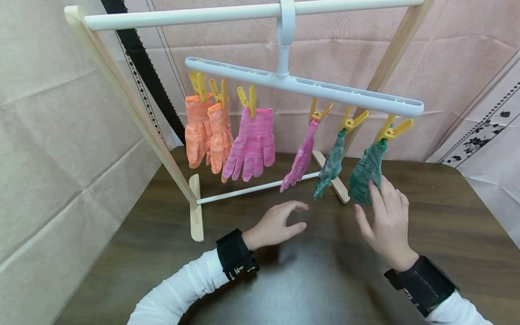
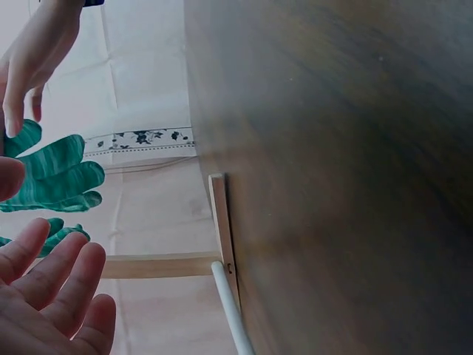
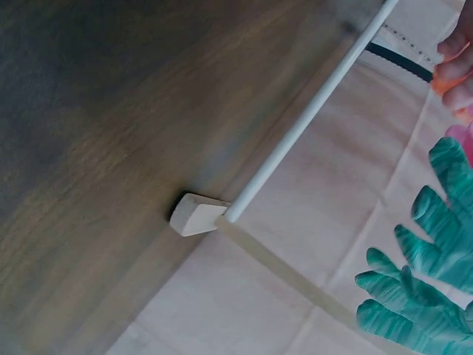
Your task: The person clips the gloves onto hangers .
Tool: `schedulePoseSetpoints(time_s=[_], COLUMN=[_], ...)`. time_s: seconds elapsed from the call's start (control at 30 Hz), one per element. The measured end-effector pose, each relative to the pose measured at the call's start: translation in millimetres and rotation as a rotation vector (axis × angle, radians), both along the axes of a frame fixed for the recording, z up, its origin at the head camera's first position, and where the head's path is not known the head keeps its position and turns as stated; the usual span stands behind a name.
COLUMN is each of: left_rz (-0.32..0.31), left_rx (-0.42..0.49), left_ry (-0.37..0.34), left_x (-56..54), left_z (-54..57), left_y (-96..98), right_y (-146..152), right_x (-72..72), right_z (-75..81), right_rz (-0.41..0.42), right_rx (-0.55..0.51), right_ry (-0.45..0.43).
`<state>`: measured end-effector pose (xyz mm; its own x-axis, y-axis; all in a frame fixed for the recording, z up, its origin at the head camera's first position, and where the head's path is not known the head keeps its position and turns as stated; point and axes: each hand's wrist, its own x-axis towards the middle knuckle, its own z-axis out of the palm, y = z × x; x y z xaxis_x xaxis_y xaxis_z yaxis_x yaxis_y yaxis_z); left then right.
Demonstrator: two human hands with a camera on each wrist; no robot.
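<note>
A pale blue hanger (image 1: 260,77) carries several gloves on yellow clips: two orange ones, two pink ones and two green ones. My right hand (image 1: 386,221) is at the lower part of the outermost green glove (image 1: 365,174), its fingertips right at the fabric and the thumb held apart. Loosely spread, my left hand (image 1: 274,225) hovers below the narrow-looking pink glove (image 1: 300,155) and holds nothing. Beside the outer green glove hangs the other green glove (image 1: 331,164). Fingers of both green gloves (image 3: 414,318) hang in the right wrist view.
The hanger hooks over a white rod (image 1: 183,18) on a wooden stand with a left post (image 1: 134,104) and a right post (image 1: 394,49). A lower white bar (image 1: 243,192) joins its feet on the dark wooden table (image 1: 308,289). Patterned cloth (image 1: 483,140) surrounds the table.
</note>
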<state>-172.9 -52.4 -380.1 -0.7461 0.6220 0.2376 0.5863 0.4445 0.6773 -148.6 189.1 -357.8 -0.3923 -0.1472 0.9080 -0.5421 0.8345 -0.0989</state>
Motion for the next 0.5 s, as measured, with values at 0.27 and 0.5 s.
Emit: schedulePoseSetpoints(time_s=[0.27,0.5], left_rz=[0.011,0.015], left_rx=[0.0,0.003], left_ry=[-0.044,-0.062], left_x=[-3.3,-4.3], left_z=[-4.0,-6.2], left_y=[-3.2,-5.0], right_y=[2.2,2.5], right_x=[-15.4,-28.9], right_z=[-0.7,1.3], right_rz=[-0.011,-0.021], right_rx=[-0.019,-0.028], right_ry=[-0.055,-0.108])
